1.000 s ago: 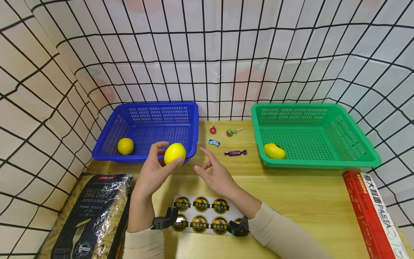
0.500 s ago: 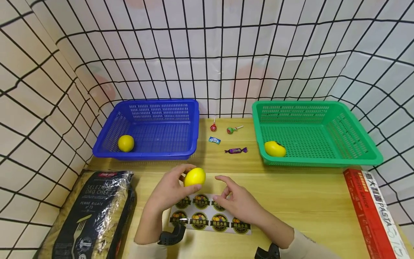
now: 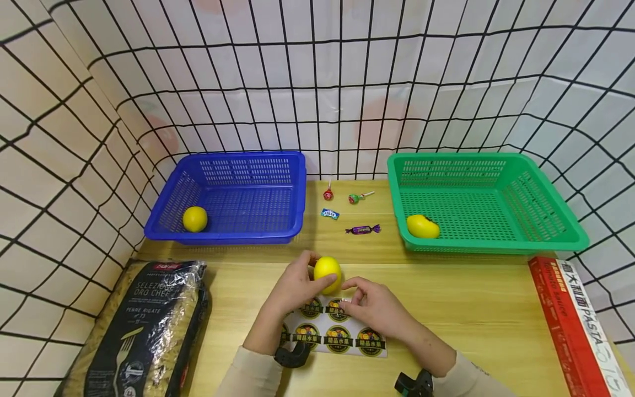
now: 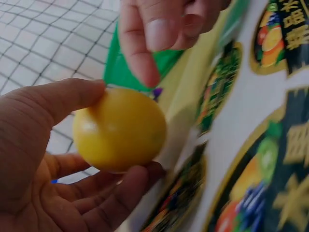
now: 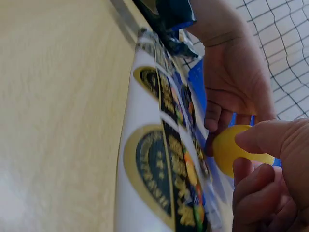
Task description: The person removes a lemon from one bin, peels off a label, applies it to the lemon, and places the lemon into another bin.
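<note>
My left hand [image 3: 297,285] grips a yellow lemon [image 3: 326,269], thumb on the near side and fingers behind it, just above a sheet of round fruit stickers [image 3: 322,321] on the table. To the lemon's right is my right hand [image 3: 381,310], its index finger bent and its thumb over the sheet's upper part. In the left wrist view the right index fingertip [image 4: 150,77] comes close to the held lemon [image 4: 120,133]; whether they touch, I cannot tell. Nothing shows between the right thumb and fingers.
A blue basket [image 3: 223,236] at back left contains one lemon [image 3: 195,219]. The green basket [image 3: 496,245] at back right contains a mango [image 3: 423,226]. Wrapped candies [image 3: 363,229] and lollipops [image 3: 328,194] lie between them. A pasta bag [image 3: 144,325] and red box [image 3: 565,325] flank the table.
The left hand has carried the lemon from the blue basket's front edge rightward and nearer, to the sticker sheet. The right hand has moved right and nearer, beside the lemon.
</note>
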`<move>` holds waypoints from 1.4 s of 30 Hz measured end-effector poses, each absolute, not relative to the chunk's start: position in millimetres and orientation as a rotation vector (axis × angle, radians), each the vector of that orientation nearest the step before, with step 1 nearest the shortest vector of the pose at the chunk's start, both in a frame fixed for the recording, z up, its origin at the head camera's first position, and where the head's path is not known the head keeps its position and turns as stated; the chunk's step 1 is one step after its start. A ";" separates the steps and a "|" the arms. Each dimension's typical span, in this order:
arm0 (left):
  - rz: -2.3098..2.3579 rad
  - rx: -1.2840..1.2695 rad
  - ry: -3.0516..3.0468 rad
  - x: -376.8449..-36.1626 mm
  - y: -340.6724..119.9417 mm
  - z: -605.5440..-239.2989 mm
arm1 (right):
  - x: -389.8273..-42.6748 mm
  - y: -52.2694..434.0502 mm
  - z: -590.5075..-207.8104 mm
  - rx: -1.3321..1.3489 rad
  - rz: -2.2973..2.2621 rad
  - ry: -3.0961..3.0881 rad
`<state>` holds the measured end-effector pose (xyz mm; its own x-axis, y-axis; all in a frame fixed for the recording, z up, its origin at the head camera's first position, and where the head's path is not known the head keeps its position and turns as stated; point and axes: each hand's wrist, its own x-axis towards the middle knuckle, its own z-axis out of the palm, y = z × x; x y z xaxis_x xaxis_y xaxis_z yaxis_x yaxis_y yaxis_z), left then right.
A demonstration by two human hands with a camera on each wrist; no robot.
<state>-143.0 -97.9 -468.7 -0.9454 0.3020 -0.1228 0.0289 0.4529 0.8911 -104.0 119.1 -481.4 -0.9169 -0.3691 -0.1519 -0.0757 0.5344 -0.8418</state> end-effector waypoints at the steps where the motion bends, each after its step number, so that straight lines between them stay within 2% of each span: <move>1: 1.494 0.280 2.445 -144.5 -94.5 -469.4 | -105.3 119.8 -482.7 -0.374 -1.329 2.469; 14: 1.534 0.130 2.558 -154.7 -70.9 -488.1 | -106.1 119.4 -499.5 -0.410 -1.293 2.467; 21: 1.517 0.134 2.641 -153.5 -64.6 -491.7 | -105.8 118.5 -502.6 -0.436 -1.198 2.569; 42: 1.465 0.087 2.679 -144.0 -86.7 -490.3 | -104.7 115.1 -504.1 -0.426 -1.238 2.545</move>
